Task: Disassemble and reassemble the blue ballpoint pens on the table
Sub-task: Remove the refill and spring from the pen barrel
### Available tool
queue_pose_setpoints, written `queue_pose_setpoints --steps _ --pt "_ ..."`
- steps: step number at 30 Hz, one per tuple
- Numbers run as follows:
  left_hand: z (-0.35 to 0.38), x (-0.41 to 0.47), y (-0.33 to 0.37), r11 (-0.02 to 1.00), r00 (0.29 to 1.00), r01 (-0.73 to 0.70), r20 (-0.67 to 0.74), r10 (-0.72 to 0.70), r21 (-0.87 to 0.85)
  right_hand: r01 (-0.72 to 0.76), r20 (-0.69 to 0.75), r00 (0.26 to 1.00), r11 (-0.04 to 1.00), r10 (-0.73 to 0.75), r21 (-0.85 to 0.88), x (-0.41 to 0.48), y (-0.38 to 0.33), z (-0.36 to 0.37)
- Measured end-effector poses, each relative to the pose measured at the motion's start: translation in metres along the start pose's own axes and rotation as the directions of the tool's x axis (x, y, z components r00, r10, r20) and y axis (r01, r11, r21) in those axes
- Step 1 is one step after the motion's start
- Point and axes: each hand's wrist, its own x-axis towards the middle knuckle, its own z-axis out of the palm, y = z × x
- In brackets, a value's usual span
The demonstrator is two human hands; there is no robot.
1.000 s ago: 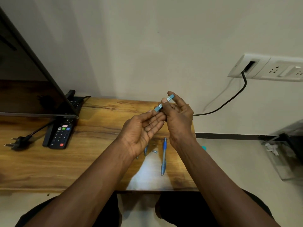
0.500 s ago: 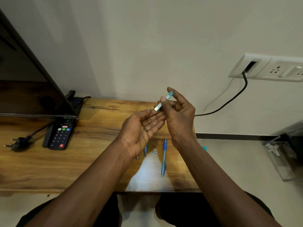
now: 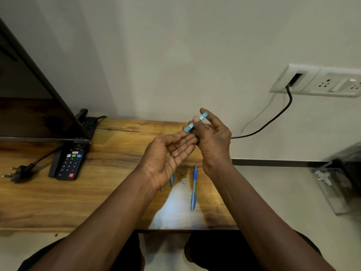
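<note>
Barrel pinched in right hand grip, both ends protruding

On the table, a whole pen lies with loose parts just at its nine o'clock, the remote farther that way, the socket at two o'clock

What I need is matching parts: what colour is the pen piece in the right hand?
The pen barrel is light blue with white labels; head view.
</note>
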Motion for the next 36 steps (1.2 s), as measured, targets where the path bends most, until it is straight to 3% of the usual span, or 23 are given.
queue_pose_setpoints --steps 9,36 --pt "0.001 0.0 -0.002 1.0 1.0 -0.012 0.001 0.012 -0.014 0.196 0.08 0.98 0.964 -0.184 -0.18 -0.002 -0.004 -0.001" --pt "-0.001 0.003 -0.015 0.982 0.976 -0.166 -0.127 0.176 0.088 -0.124 0.007 0.992 0.982 0.124 0.141 -0.003 -0.001 0.0"
